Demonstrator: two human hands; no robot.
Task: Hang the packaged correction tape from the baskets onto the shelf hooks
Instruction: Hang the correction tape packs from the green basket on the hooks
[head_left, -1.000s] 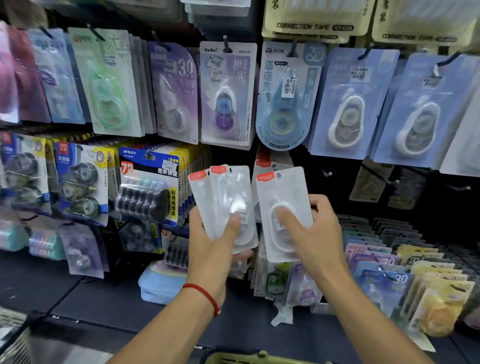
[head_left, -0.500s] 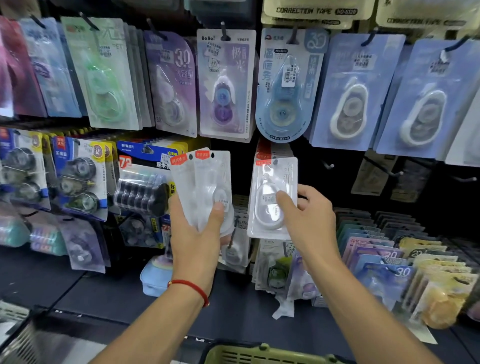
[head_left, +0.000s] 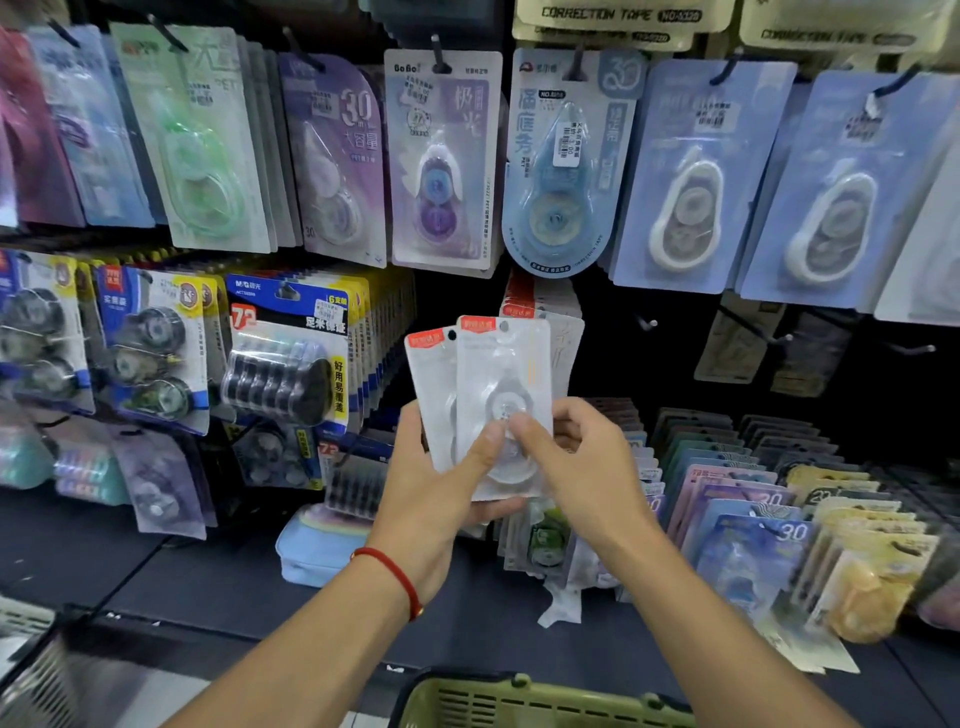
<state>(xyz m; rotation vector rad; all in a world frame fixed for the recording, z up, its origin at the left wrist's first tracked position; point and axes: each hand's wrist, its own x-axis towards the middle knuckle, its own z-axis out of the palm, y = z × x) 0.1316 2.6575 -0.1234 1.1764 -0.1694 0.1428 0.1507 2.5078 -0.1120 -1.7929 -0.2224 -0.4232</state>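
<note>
My left hand (head_left: 431, 493) grips two white correction tape packs with red labels, fanned upright in front of the lower row of the shelf. The front pack (head_left: 501, 364) overlaps the rear pack (head_left: 428, 374). My right hand (head_left: 587, 467) pinches the front pack's lower part, its thumb beside my left thumb. Just behind them a row of matching red-labelled packs (head_left: 537, 304) hangs on a hook. A green basket (head_left: 519, 701) sits at the bottom edge, and its contents are out of view.
Bare hooks (head_left: 779, 338) stick out of the dark panel to the right. Rows of other tape packs hang above and to the left. Flat stacks of packs (head_left: 753, 519) lie on the shelf at right, and a blue pouch (head_left: 317, 545) lies below my hands. A wire basket (head_left: 31, 675) is at bottom left.
My right hand let go of the single pack at the hook behind, leaving it hanging there. It came back to pinch the front pack in my left hand, which moved right.
</note>
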